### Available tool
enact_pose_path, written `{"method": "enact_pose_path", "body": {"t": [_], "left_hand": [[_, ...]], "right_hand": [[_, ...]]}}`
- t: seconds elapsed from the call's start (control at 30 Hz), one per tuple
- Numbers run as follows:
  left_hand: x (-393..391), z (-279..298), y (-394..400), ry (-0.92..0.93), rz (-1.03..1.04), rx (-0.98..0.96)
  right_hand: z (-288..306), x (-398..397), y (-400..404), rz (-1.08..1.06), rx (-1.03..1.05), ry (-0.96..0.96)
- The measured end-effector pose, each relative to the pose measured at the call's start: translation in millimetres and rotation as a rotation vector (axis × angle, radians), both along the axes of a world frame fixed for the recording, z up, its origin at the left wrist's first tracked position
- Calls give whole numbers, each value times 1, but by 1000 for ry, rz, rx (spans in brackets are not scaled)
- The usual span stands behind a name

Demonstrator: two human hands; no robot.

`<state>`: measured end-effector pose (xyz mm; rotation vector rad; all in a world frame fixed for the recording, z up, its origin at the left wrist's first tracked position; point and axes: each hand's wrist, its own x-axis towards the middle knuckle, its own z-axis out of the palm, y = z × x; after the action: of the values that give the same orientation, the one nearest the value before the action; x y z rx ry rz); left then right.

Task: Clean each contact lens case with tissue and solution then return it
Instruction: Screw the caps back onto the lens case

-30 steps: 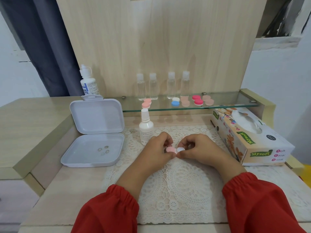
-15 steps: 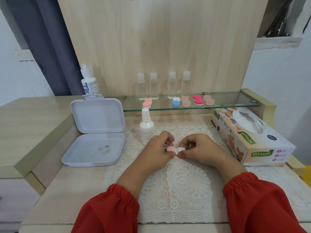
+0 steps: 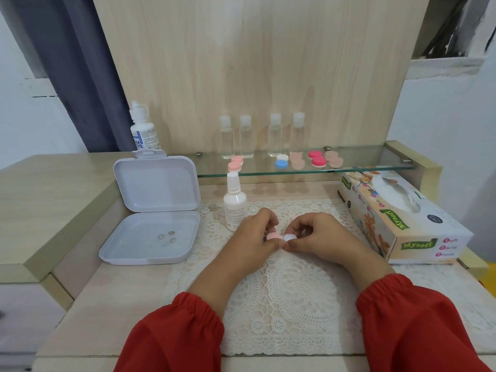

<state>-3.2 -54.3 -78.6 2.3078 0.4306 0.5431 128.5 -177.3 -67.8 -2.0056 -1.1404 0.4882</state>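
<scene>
Both hands hold one contact lens case (image 3: 281,237) over the lace mat (image 3: 281,288). My left hand (image 3: 252,234) pinches its pink cap side, my right hand (image 3: 316,237) pinches its white cap side. A white solution bottle (image 3: 235,204) stands just left of my left hand. The tissue box (image 3: 397,218) lies at the right. Several other lens cases sit on the glass shelf (image 3: 362,167): a pink one (image 3: 235,163), a white and blue one (image 3: 281,161), a red one (image 3: 317,158).
An open white plastic box (image 3: 155,210) lies at the left with several small lenses (image 3: 167,237) in its base. A larger solution bottle (image 3: 142,130) stands behind it. Several clear bottles (image 3: 261,136) line the back of the shelf against the wooden panel.
None beyond a slight shift of the camera; both hands keep their grip on the case over the mat.
</scene>
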Motion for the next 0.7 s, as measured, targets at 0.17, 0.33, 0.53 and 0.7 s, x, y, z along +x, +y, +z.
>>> {"method": "enact_pose_path", "body": {"t": [0.17, 0.33, 0.53, 0.7], "left_hand": [[-1, -1, 2, -14, -34, -22], [-1, -2, 0, -6, -26, 15], [-2, -2, 2, -9, -43, -15], [-2, -2, 1, 2, -47, 30]], "right_hand": [[0, 0, 0, -3, -2, -4], [0, 0, 0, 1, 0, -10], [1, 0, 0, 1, -1, -17], [0, 0, 0, 0, 14, 6]]}}
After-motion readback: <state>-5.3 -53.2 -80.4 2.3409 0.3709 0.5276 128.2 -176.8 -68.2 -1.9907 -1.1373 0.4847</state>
